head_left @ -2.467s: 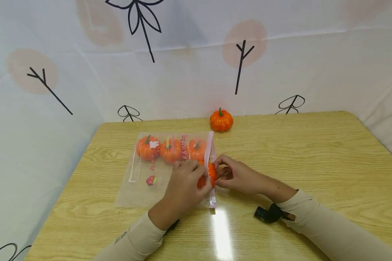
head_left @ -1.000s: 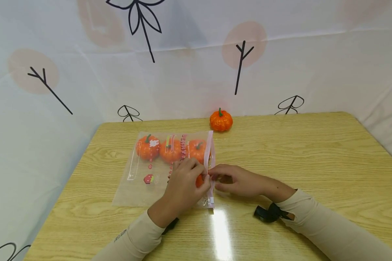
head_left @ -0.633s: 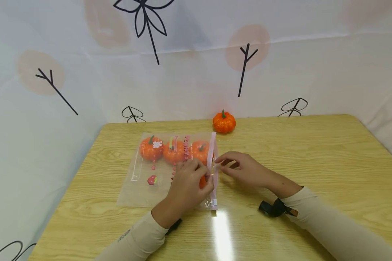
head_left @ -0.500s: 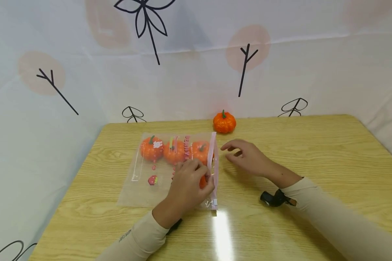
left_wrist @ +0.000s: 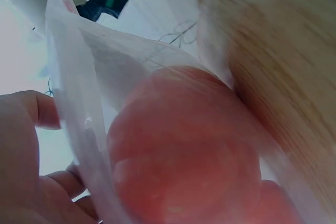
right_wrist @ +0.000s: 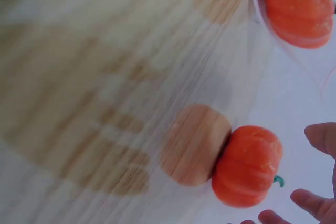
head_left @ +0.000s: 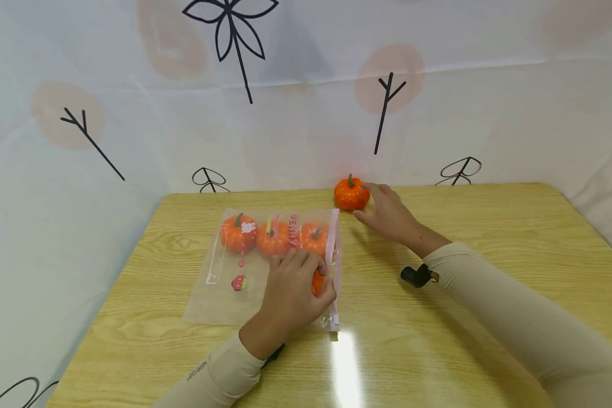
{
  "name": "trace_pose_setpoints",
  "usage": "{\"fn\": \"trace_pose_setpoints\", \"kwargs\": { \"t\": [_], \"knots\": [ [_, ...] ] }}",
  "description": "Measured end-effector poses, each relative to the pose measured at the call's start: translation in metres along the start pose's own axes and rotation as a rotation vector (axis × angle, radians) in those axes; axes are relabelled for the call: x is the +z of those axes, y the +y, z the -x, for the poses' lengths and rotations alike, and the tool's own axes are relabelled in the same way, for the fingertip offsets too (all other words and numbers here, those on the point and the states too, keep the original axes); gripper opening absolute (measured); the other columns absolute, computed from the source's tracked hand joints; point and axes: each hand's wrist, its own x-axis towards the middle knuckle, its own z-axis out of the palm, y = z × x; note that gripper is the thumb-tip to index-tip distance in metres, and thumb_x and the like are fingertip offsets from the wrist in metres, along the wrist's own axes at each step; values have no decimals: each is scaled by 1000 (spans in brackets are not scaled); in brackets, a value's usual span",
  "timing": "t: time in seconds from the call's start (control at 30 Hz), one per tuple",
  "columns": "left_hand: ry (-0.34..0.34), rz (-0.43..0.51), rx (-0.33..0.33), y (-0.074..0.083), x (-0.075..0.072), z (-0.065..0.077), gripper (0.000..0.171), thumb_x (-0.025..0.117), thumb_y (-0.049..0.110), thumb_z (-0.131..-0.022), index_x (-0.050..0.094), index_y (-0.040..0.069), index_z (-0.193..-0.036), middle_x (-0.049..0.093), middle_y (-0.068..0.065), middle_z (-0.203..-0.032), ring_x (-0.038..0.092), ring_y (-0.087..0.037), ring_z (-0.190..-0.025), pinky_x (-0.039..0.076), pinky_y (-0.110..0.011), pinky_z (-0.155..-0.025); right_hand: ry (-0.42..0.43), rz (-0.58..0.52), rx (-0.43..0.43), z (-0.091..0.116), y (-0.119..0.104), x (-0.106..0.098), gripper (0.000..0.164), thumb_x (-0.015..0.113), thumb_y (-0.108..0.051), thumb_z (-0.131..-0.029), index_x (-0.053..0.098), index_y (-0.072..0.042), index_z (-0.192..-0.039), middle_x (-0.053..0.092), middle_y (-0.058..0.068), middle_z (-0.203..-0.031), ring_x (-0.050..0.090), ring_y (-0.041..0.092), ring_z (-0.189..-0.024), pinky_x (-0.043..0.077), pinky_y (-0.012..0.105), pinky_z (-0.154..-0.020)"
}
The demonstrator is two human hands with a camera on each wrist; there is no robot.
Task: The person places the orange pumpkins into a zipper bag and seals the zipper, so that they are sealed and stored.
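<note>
A clear zip bag [head_left: 214,303] with a pink slider edge [head_left: 335,306] lies flat, its mouth facing right. Several small orange toy pumpkins [head_left: 238,235] are inside. My left hand [head_left: 292,292] pinches the bag film near the mouth, over a pumpkin [head_left: 318,283] partly hidden by the fingers. In the left wrist view, the film [left_wrist: 86,114] stands lifted away from that pumpkin [left_wrist: 184,145]. At the table's back, my right hand [head_left: 390,216] reaches with fingers spread beside a loose pumpkin [head_left: 352,195] with a green stem. Its fingertips are close to the pumpkin's right side.
A wood-grain table [head_left: 464,226] carries everything. Behind it hangs a white cloth [head_left: 306,124] with black plant drawings, close behind the loose pumpkin. Black wrist straps and camera mounts [head_left: 415,276] sit at both cuffs.
My right hand has left the pumpkin at the bag's mouth and moved back to the loose pumpkin, its fingers spreading. That pumpkin is now inside the bag. My left hand has stayed on the bag.
</note>
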Motion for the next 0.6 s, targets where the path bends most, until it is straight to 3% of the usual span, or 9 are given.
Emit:
{"fn": "trace_pose_setpoints", "kwargs": {
  "t": [0.27,0.6],
  "knots": [
    [-14,-9,10,1,-1,0,12,67,31,-79,61,22,-82,53,6,-79,48,-13,-73,31,-32,-69,-60,-25,68,-19,1,8,81,61,-34,-97,19,-1,-157,24,28,-159,30,53,-140,34,66,-109],
    [-12,-19,13,-2,0,0,11,68,30,-79,60,23,-81,53,7,-80,50,-14,-75,31,-32,-70,-44,-26,90,-32,2,14,77,63,-36,-96,27,-2,-155,27,25,-158,36,48,-138,36,61,-111]
  ]
}}
